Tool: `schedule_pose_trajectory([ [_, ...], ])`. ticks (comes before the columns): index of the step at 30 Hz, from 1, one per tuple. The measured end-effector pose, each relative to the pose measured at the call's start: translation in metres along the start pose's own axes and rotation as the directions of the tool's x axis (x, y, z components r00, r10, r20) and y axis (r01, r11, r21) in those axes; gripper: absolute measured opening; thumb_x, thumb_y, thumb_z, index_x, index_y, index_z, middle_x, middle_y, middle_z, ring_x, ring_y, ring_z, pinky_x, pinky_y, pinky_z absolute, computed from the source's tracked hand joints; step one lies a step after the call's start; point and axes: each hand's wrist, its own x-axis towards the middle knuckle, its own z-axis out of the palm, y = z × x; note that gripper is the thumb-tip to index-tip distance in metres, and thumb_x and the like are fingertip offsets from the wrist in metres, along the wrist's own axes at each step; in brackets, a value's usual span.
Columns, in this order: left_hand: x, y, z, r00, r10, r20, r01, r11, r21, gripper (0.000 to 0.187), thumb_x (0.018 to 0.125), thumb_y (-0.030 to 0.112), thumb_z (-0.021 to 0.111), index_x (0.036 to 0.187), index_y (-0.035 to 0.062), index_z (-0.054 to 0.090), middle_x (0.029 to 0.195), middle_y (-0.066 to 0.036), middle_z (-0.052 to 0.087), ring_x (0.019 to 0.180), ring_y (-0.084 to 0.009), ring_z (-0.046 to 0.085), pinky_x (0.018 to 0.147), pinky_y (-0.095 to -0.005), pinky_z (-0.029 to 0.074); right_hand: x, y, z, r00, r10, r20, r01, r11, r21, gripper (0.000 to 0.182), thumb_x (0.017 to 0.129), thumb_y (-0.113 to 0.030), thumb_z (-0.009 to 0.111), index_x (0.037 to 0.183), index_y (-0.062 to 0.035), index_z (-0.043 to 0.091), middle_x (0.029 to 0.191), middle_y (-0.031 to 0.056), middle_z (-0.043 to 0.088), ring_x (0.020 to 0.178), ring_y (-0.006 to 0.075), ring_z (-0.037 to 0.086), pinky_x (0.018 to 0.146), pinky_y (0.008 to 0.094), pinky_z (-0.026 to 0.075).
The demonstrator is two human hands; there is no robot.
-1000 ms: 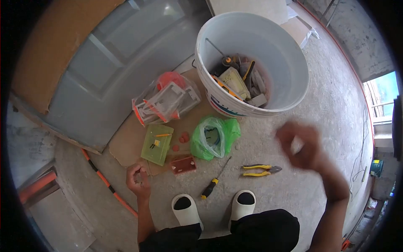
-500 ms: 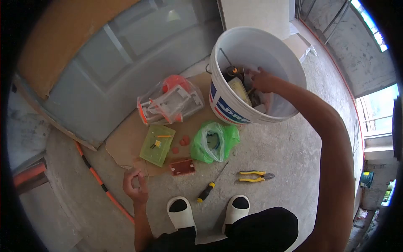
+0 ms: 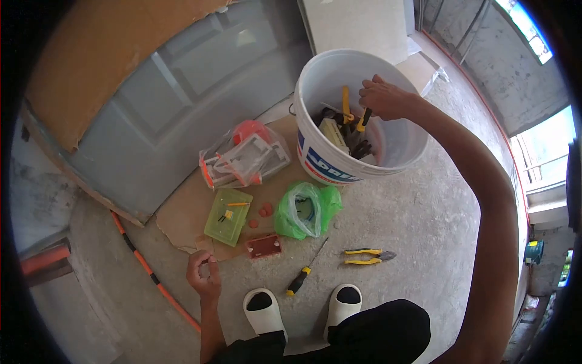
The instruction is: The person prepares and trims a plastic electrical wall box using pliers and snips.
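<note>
My right hand [image 3: 386, 99] is inside the upper part of the white bucket [image 3: 330, 164], closed on a black-and-yellow handled tool [image 3: 364, 119] whose lower end is lost among the other tools. A yellow-handled item [image 3: 346, 100] stands up beside it, and a pale box [image 3: 333, 134] lies lower in the bucket. Away to the left, my left hand [image 3: 204, 276] is curled, thumb and fingers together; whatever they may hold is hidden. It is close to the brown electrical box [image 3: 264, 246] and the green plastic case [image 3: 228, 218], which has a pencil-like yellow stick [image 3: 238, 204] on it.
On the floor lie a screwdriver [image 3: 306, 270] and yellow-handled pliers [image 3: 371, 256]. A green plastic bag [image 3: 308, 209], round reddish pieces [image 3: 265, 210] and a clear bag of white and orange parts [image 3: 245, 155] rest near the cardboard. A grey panelled door [image 3: 182, 97] leans behind.
My right hand has risen from the bucket's contents, lifting the black-and-yellow handled tool partly out. The yellow-handled item now stands up in view. My left hand stays curled.
</note>
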Motion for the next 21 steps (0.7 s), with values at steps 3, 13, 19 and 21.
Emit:
schedule_pose_trajectory([
  [3,0.004,0.009,0.010,0.999,0.035,0.017,-0.035,0.999,-0.002,0.011,0.089,-0.001,0.064,0.100,0.0013,0.062,0.096,-0.011,0.065,0.085,-0.0174,0.063,0.073,-0.0287,0.053,-0.013,0.008,-0.012,0.970,0.028,-0.242,-0.022,0.999,0.028,0.015,0.079,-0.014,0.074,0.088,-0.0073,0.064,0.094,0.0058,0.059,0.100,0.0251,0.052,0.090,0.0384,0.041],
  [13,-0.002,0.006,0.008,0.996,0.085,0.033,-0.084,0.996,-0.013,0.009,0.091,0.001,0.065,0.099,-0.0021,0.063,0.094,-0.011,0.067,0.083,-0.0190,0.065,0.077,-0.0315,0.054,-0.076,0.040,0.008,0.667,0.724,-0.176,-0.142,0.355,0.924,0.024,0.089,-0.018,0.070,0.111,-0.0081,0.063,0.113,0.0080,0.063,0.125,0.0202,0.050,0.107,0.0432,0.037],
  [19,0.021,0.058,0.018,0.997,0.062,0.045,-0.045,0.948,-0.315,0.015,0.091,0.002,0.067,0.104,-0.0033,0.062,0.097,-0.012,0.066,0.085,-0.0176,0.065,0.078,-0.0286,0.054,-0.109,-0.039,0.021,0.604,0.784,-0.147,-0.018,0.197,0.980,0.037,0.093,-0.030,0.061,0.124,-0.0114,0.055,0.129,0.0115,0.051,0.132,0.0257,0.044,0.110,0.0471,0.033],
  [21,0.027,0.083,0.022,0.990,0.064,0.127,-0.006,0.911,-0.412,0.015,0.091,0.003,0.066,0.104,-0.0036,0.062,0.098,-0.012,0.066,0.085,-0.0170,0.065,0.078,-0.0284,0.054,-0.131,-0.065,0.014,0.582,0.784,-0.216,0.043,0.236,0.971,0.041,0.094,-0.034,0.059,0.128,-0.0125,0.053,0.134,0.0126,0.046,0.134,0.0275,0.042,0.111,0.0483,0.032],
])
